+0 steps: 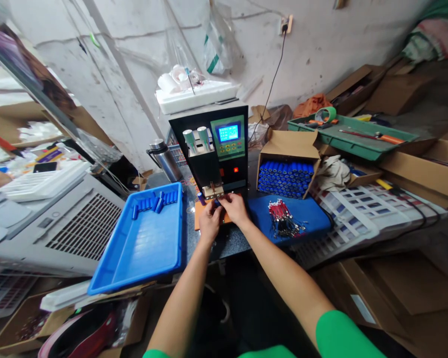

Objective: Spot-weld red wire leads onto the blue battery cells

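My left hand (210, 220) and my right hand (234, 208) meet just under the welding head (212, 190) of a black spot welder (217, 146). Both hands pinch a small blue battery cell (218, 203) held against the welder's tip; most of the cell is hidden by my fingers. An orange pad (197, 219) lies under my hands. A blue tray (144, 243) at left holds several blue cells (155, 203) along its far edge. To the right a bundle of red-tipped wires (281, 221) lies on a blue mat (302, 214).
A cardboard box (287, 146) full of blue cells stands right of the welder. A steel flask (166, 159) is at its left. A green tray (353, 136) with tools and tape sits far right. A grey grilled machine (74, 228) fills the left.
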`<state>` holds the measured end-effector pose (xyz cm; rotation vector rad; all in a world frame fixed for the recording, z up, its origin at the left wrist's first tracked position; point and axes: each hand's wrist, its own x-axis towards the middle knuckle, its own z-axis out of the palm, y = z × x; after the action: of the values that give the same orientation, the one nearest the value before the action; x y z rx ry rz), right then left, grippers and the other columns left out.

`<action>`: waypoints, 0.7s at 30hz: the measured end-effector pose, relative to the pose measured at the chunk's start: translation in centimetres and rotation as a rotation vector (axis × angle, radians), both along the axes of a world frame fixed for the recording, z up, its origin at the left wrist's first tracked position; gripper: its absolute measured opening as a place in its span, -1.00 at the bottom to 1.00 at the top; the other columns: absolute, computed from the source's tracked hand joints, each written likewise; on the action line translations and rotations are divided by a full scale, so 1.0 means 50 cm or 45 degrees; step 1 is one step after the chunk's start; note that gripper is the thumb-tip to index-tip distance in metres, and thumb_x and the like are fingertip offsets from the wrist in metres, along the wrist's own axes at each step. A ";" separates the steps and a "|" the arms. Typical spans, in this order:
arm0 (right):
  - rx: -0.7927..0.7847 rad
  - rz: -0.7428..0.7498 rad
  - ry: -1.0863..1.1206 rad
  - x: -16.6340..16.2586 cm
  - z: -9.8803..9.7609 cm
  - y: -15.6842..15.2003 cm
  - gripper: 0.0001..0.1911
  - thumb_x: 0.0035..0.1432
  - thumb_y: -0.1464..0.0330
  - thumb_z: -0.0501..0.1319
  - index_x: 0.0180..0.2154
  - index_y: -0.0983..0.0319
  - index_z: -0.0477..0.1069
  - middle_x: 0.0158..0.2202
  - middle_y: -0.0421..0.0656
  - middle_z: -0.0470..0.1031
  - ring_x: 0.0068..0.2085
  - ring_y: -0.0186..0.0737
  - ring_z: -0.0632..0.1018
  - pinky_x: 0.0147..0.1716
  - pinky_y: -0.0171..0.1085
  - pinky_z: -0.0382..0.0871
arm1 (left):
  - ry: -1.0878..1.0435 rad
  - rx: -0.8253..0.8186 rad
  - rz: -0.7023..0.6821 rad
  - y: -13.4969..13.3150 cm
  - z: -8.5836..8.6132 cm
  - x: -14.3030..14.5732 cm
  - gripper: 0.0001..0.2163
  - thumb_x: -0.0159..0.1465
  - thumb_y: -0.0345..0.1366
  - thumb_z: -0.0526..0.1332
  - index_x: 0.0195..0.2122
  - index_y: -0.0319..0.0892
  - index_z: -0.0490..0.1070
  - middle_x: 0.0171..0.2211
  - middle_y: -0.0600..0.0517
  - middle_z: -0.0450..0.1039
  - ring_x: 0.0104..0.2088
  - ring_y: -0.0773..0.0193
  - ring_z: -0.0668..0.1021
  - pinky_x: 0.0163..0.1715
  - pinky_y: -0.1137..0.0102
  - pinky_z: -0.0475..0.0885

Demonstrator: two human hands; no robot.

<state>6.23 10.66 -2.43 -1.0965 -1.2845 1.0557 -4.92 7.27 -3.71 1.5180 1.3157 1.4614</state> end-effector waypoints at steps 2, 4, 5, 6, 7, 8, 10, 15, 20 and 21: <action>0.004 -0.009 -0.026 0.001 0.000 0.000 -0.72 0.11 0.15 0.25 -0.36 0.24 0.55 -0.39 -0.12 0.60 -0.36 -0.17 0.56 -0.37 -0.29 0.36 | 0.021 0.011 0.014 0.000 -0.001 -0.001 -0.67 0.26 -0.22 0.20 0.02 -0.20 0.47 -0.12 -0.08 0.59 -0.12 0.14 0.61 -0.04 0.25 0.49; 0.010 -0.018 -0.046 0.002 0.000 0.000 -0.72 0.11 0.15 0.25 -0.37 0.24 0.55 -0.40 -0.12 0.60 -0.36 -0.17 0.56 -0.38 -0.30 0.35 | 0.047 0.026 0.027 0.001 -0.002 -0.002 -0.68 0.26 -0.23 0.20 0.01 -0.20 0.48 -0.13 -0.07 0.59 -0.14 0.15 0.61 -0.06 0.26 0.49; 0.014 -0.018 -0.048 0.002 -0.001 0.001 -0.72 0.11 0.15 0.25 -0.37 0.24 0.54 -0.40 -0.12 0.60 -0.36 -0.17 0.56 -0.38 -0.30 0.35 | 0.058 0.030 0.031 0.001 -0.002 -0.002 -0.68 0.26 -0.23 0.20 0.01 -0.19 0.48 -0.14 -0.07 0.59 -0.14 0.15 0.61 -0.06 0.27 0.49; 0.019 -0.017 -0.047 0.001 -0.002 0.002 -0.72 0.11 0.15 0.25 -0.37 0.24 0.54 -0.40 -0.12 0.60 -0.37 -0.17 0.56 -0.38 -0.29 0.36 | 0.066 0.030 0.037 0.001 -0.003 -0.003 -0.68 0.27 -0.23 0.20 0.02 -0.19 0.48 -0.15 -0.06 0.59 -0.14 0.16 0.61 -0.07 0.27 0.49; 0.023 -0.015 -0.046 0.001 -0.003 0.003 -0.72 0.12 0.15 0.25 -0.37 0.24 0.54 -0.40 -0.11 0.60 -0.37 -0.17 0.56 -0.37 -0.29 0.36 | 0.071 0.026 0.042 0.002 -0.003 -0.003 -0.68 0.27 -0.23 0.20 0.02 -0.19 0.48 -0.15 -0.06 0.59 -0.14 0.16 0.60 -0.07 0.28 0.49; 0.026 -0.013 -0.047 0.001 -0.004 0.005 -0.72 0.12 0.15 0.25 -0.37 0.24 0.54 -0.40 -0.11 0.60 -0.37 -0.17 0.56 -0.37 -0.29 0.36 | 0.075 0.020 0.048 0.002 -0.003 -0.003 -0.67 0.26 -0.23 0.21 0.03 -0.18 0.48 -0.16 -0.06 0.59 -0.14 0.16 0.60 -0.07 0.28 0.50; 0.029 -0.009 -0.055 0.001 -0.007 0.007 -0.73 0.12 0.15 0.25 -0.38 0.24 0.53 -0.40 -0.11 0.60 -0.36 -0.16 0.56 -0.36 -0.28 0.37 | 0.079 0.014 0.055 0.003 -0.003 -0.002 -0.67 0.26 -0.23 0.21 0.03 -0.18 0.48 -0.17 -0.05 0.59 -0.13 0.15 0.60 -0.07 0.28 0.49; 0.073 0.005 -0.045 0.012 -0.015 0.003 -0.79 0.10 0.19 0.25 -0.37 0.21 0.49 -0.37 -0.13 0.59 -0.32 -0.18 0.57 -0.32 -0.29 0.40 | 0.083 0.030 0.042 0.003 -0.001 0.000 -0.71 0.27 -0.23 0.20 -0.02 -0.18 0.49 -0.18 -0.05 0.59 -0.15 0.16 0.60 -0.06 0.28 0.48; 0.097 0.066 -0.049 0.024 -0.023 -0.009 -0.78 0.05 0.19 0.26 -0.46 0.21 0.40 -0.49 -0.21 0.50 -0.42 -0.25 0.49 -0.40 -0.32 0.35 | 0.124 0.001 0.094 0.003 0.000 -0.001 -0.72 0.26 -0.19 0.21 -0.07 -0.19 0.50 -0.21 -0.05 0.59 -0.20 0.18 0.60 -0.14 0.33 0.48; 0.087 0.076 -0.054 0.026 -0.024 -0.009 -0.76 0.04 0.18 0.26 -0.49 0.20 0.38 -0.54 -0.23 0.45 -0.46 -0.27 0.46 -0.44 -0.33 0.32 | 0.140 0.004 0.108 0.003 0.000 0.000 -0.73 0.26 -0.19 0.21 -0.08 -0.19 0.50 -0.23 -0.04 0.59 -0.22 0.19 0.59 -0.17 0.34 0.48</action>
<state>7.51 10.19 -3.62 -1.0395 -1.3847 1.0298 -4.94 7.40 -3.71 1.5814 1.4586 1.4505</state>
